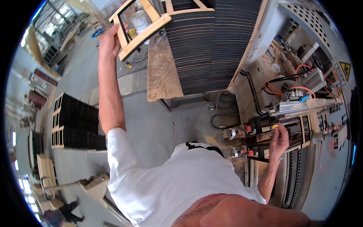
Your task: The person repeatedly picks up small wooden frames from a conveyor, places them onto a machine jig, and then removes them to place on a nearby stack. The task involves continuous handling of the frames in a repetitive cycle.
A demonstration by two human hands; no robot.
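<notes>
My left hand (110,41), at the far end of my stretched-out arm, grips one side of a light wooden frame (146,37). The frame is held up and tilted, with a crossbar inside it. On the right, my right hand (279,143) is over the machine bed, fingers curled with the tips together. A small yellow piece (275,126) is at those fingertips; whether it is held or only touched is unclear. Below the hand, another wooden frame with dark parts (303,130) lies in the machine, partly hidden by the hand and machine parts.
A tall stack of black-edged frames (211,49) stands ahead beside a worn wooden board (162,70). More stacked frames (77,123) stand on the floor at left. Red-and-white clamps (242,152), hoses (270,89) and a metal beam (304,107) crowd the right. Another person (64,213) is at lower left.
</notes>
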